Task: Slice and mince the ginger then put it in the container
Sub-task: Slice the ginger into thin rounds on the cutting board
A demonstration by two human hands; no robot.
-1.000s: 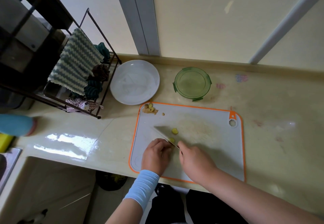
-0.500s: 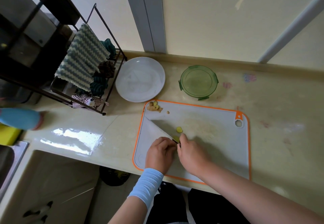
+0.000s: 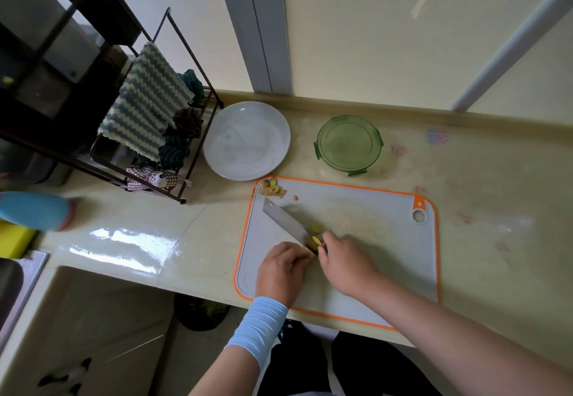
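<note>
- Right hand (image 3: 344,259) is gripping the cleaver (image 3: 288,223), bringing it down again; left hand (image 3: 280,268) is pinning the ginger (image 3: 311,248) near the cutting board's (image 3: 387,215) front-left.
- Slices (image 3: 316,227) are gathering mid-board; mincing isn't started, and the green container (image 3: 348,146) is waiting behind the board.

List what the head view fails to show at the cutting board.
Head view:
Ginger: mostly hidden under fingers of the left hand.
Knife handle: covered by the right hand.
Green container: lidded or open, unclear from above.
Blue object: blurred, cut by the left edge.
</note>
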